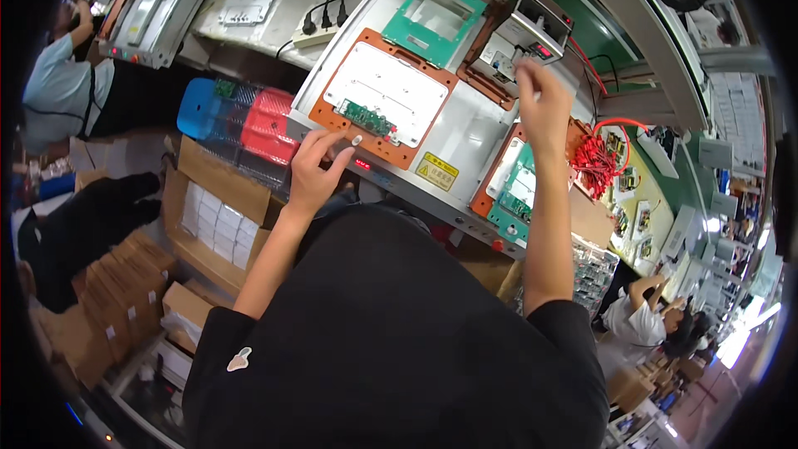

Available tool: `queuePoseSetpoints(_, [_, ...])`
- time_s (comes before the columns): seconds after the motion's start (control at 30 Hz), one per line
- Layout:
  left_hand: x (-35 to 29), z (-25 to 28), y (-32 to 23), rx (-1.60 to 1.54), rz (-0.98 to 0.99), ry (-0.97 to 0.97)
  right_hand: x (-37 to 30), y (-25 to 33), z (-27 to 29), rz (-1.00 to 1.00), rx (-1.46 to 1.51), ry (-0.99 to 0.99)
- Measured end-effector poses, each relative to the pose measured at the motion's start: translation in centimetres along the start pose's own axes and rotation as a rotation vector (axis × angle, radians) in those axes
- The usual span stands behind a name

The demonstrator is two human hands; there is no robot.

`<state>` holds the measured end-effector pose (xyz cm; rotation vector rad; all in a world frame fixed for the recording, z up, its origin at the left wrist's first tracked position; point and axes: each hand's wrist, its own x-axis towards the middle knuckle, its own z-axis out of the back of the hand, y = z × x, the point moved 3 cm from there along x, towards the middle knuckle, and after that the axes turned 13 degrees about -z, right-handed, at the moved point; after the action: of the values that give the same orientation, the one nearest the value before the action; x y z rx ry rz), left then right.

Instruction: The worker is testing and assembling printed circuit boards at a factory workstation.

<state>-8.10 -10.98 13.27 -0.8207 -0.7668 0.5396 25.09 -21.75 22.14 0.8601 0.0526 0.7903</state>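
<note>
My left hand (311, 173) hovers at the near left corner of an orange fixture plate (331, 98), thumb and fingers apart, holding nothing I can see. Beside its thumb is a small whitish round piece (357, 140). A white panel (391, 75) lies in the fixture, with a green circuit board (368, 117) along its near edge. Farther right, my right hand (544, 104) is raised before a grey box with a red display (532, 37). Its fingers are curled together at the box's front; whatever they pinch is hidden.
Behind the fixture lies a green frame (434, 18). To the right are another fixture with a green board (517, 187) and a bundle of red wires (592, 160). Red and blue bins (270, 126) stand left, above an open carton of white boxes (218, 216). Other people sit at both sides.
</note>
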Motion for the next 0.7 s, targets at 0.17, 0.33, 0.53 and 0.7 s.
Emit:
queuePoseSetpoints(0.17, [2.7, 3.4, 2.3, 0.175, -0.175, -0.098, -10.3, -1.1, 1.7, -0.454, 0.238, 0.020])
queuePoseSetpoints(0.33, [5.6, 8.8, 7.2, 0.064, 0.047, -0.267, -18.4, -0.7, 4.8, -0.887, 0.426, 0.046])
queuePoseSetpoints(0.53, [7.3, 8.3, 12.3, -0.107, 0.140, -0.231, -29.7, -5.0, -1.5, -1.081, 0.422, 0.443])
queuePoseSetpoints(0.7, [6.6, 8.2, 14.9, -0.235, 0.346, -0.247, -31.7, -5.6, -7.1, -1.162, 0.519, 0.295])
